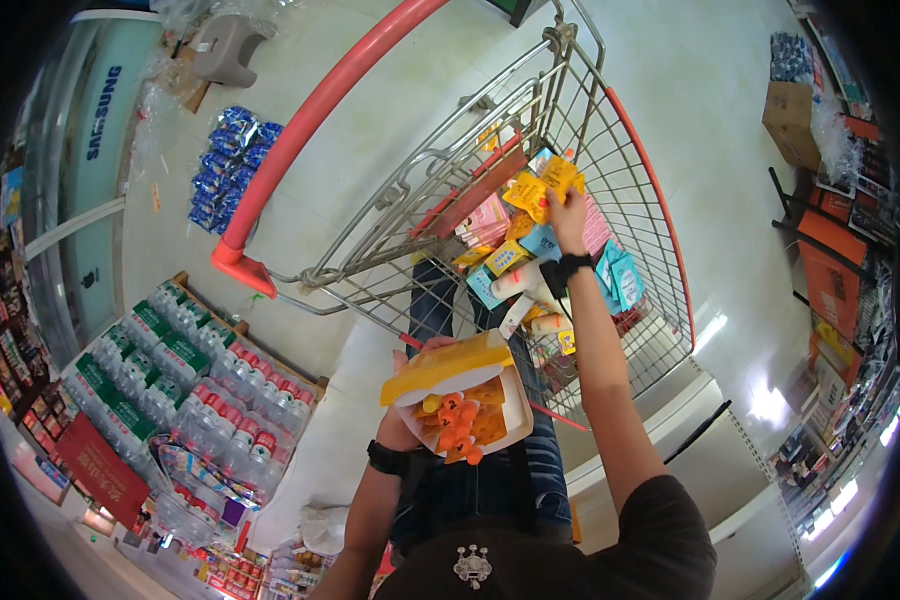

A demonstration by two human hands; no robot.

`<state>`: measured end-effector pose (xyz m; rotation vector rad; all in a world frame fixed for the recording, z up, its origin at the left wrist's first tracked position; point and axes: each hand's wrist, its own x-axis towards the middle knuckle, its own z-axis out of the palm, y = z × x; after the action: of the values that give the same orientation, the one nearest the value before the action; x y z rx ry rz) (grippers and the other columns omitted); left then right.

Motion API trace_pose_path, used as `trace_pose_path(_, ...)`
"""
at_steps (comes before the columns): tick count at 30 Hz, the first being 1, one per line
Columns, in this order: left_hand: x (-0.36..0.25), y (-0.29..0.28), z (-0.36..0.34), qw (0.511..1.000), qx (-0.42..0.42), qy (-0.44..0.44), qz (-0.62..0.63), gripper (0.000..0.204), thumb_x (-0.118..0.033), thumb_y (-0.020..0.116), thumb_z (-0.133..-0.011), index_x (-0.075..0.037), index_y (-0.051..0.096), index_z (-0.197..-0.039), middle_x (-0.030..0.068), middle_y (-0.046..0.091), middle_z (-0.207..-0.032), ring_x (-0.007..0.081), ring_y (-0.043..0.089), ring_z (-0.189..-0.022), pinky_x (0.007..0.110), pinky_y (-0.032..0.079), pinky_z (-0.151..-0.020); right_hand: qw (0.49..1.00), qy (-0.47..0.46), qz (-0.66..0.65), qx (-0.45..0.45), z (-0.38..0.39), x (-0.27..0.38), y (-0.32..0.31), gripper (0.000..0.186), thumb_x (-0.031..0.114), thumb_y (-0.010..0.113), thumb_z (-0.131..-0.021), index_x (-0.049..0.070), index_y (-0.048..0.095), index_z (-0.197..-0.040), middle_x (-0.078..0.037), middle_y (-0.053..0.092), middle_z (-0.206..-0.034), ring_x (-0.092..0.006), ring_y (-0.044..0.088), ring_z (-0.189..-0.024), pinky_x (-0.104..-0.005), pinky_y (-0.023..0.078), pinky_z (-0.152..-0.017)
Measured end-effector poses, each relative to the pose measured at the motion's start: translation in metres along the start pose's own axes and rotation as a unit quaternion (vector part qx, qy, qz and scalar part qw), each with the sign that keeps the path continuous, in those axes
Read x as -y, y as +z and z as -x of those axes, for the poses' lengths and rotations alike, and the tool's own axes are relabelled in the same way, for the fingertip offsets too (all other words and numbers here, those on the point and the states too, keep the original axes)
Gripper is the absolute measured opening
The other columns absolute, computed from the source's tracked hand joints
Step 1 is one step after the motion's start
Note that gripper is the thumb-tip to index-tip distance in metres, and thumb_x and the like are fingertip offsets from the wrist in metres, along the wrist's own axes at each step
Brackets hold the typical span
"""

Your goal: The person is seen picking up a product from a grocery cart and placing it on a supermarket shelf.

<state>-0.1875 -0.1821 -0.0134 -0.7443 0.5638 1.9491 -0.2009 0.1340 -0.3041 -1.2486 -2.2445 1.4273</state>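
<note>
My left hand point(398, 430) is closed around an open yellow-and-white carton point(455, 363) in front of my body, its fingers partly hidden by the box. Inside lie orange packets and several bright orange bulb-shaped pieces point(457, 425), some hanging over the near edge. My right hand point(570, 218) reaches into the shopping cart point(660, 215) and pinches a yellow packet point(563, 177). Another yellow packet point(526, 196) is just left of those fingers. Below the hand are light blue packs point(540, 242), a small yellow box point(506, 257) and a white bottle point(516, 281).
The cart's red handle point(320, 120) curves across the upper left. Shrink-wrapped bottles point(185, 360) are stacked at left, near a glass display case point(95, 170). Blue bags point(232, 165) and a grey stool point(228, 50) stand on the floor. A cardboard box point(792, 122) is at right.
</note>
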Motion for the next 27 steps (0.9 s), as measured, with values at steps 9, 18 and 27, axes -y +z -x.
trace_pose_path(9,0.004,0.002,0.010,1.000,-0.022,-0.009,-0.011,0.070,-0.065,0.028,-0.087,-0.005,0.042,-0.121,0.0130,0.050,-0.120,0.0263,0.050,-0.112,0.038,0.039,-0.098,0.997,-0.051,0.011,0.051,0.127,0.067,-0.093,0.011,0.007,0.054,-0.084,0.000,0.047,-0.090,-0.014,0.055,-0.087,-0.0225,0.052,-0.073,-0.0304,0.042,-0.067)
trace_pose_path(18,0.028,-0.015,0.013,1.000,0.001,-0.017,-0.021,0.076,-0.070,0.031,-0.083,-0.005,0.042,-0.120,0.0140,0.051,-0.120,0.0261,0.051,-0.111,0.039,0.040,-0.098,0.998,0.032,0.017,0.051,0.146,-0.001,-0.079,0.028,0.012,0.063,-0.077,0.002,0.042,-0.093,-0.020,0.058,-0.079,-0.0369,0.058,-0.070,-0.0410,0.045,-0.061)
trace_pose_path(27,0.038,-0.016,0.023,0.999,-0.006,-0.008,-0.050,0.074,-0.068,0.034,-0.083,-0.005,0.045,-0.118,0.0136,0.053,-0.116,0.0261,0.052,-0.108,0.038,0.040,-0.096,0.995,0.069,0.070,0.005,0.141,0.007,-0.050,0.041,0.027,0.071,-0.070,0.002,0.057,-0.100,-0.022,0.063,-0.084,-0.0386,0.061,-0.077,-0.0411,0.048,-0.066)
